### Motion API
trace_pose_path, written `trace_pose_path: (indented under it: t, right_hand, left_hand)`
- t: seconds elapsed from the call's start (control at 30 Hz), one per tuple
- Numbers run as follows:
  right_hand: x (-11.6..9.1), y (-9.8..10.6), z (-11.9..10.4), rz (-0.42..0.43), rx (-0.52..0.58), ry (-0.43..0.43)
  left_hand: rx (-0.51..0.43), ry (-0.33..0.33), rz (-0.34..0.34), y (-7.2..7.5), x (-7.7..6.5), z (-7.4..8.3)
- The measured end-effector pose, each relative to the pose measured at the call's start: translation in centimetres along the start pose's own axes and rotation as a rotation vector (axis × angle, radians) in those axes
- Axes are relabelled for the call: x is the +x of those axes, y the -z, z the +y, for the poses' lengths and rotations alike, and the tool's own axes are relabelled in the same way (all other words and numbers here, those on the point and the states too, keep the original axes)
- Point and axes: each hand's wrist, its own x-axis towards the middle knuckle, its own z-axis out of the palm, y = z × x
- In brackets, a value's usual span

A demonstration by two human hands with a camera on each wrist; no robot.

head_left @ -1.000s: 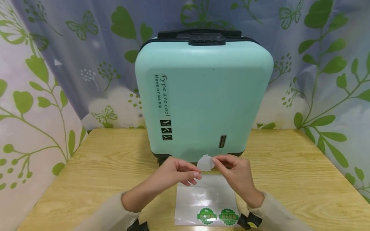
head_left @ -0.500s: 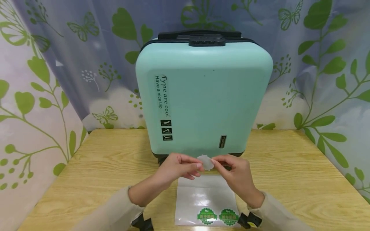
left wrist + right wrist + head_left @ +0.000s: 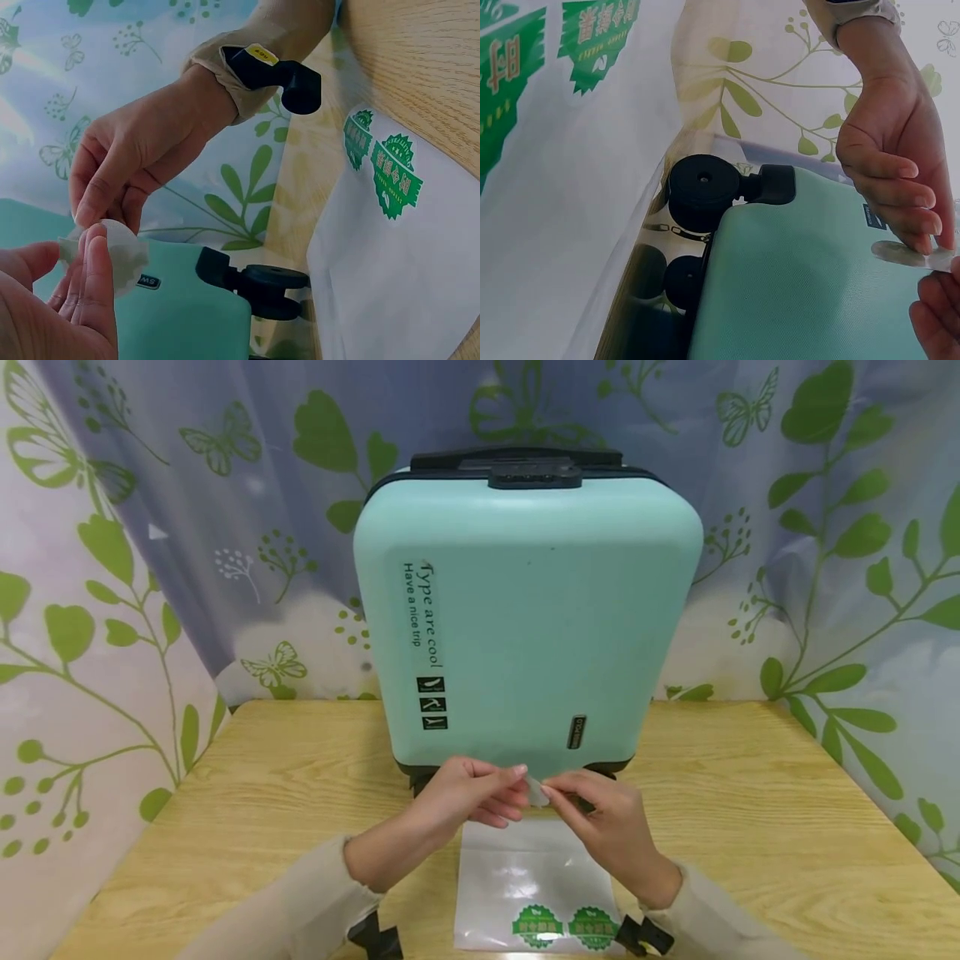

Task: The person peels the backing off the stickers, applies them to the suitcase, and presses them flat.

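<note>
Head view sat high, wrist views close.
Head faced forward and down at the suitcase; both wrist views, turned sideways, looked in from opposite sides, sharing its lower part and the printed sheet.

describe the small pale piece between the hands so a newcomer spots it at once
Find the mint-green hard suitcase standing on the wooden table. Before its bottom edge, between the left hand and right hand, is a small thin whitish piece. Held off the table, it looks plain, unlike the two green badge-shaped stickers on the glossy white sheet below.
</note>
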Motion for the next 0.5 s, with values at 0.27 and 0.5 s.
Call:
trace_pose_path:
  t: [0.27, 0.5]
  right_hand:
    - [-0.17, -0.08, 0.02, 0.01, 0.003, -0.015]
    - [-0.22, -0.01, 0.08, 0.005, 0.101, -0.082]
  left_hand:
    - [-0.09, -0.02, -0.005, -0.01, 0.19, -0.47]
    - [-0.106, -0.03, 0.006, -0.08, 0.03, -0.4]
